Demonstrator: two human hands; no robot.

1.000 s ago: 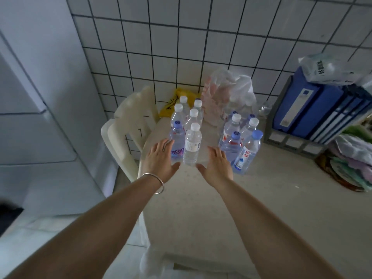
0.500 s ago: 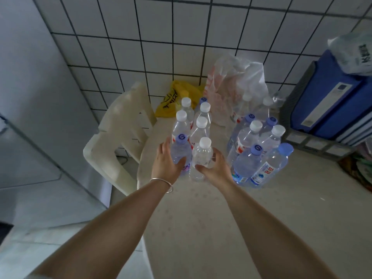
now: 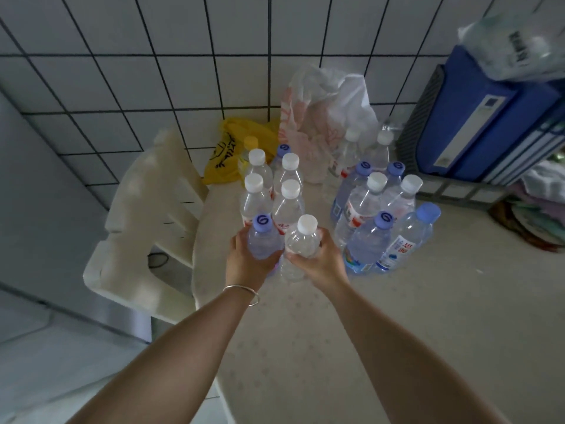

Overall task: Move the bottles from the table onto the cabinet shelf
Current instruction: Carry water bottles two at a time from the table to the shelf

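Pale speckled surface (image 3: 351, 347), lower right of frame, against a white tiled wall (image 3: 153, 71); cream plastic chair (image 3: 146, 228) at left. Clear plastic bottles in two clusters at centre. Left hand (image 3: 244, 264): grip wrapped around blue-capped bottle (image 3: 263, 240). Right hand (image 3: 321, 261): grip wrapped around white-capped bottle (image 3: 301, 246). Blue binders (image 3: 489, 123) upper right, cut off. Crumpled white bag (image 3: 324, 111) hides rear bottles.

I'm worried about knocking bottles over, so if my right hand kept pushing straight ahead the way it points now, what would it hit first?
Likely the white-capped bottle standing just behind the bottle your right hand grips, though depth is hard to judge.
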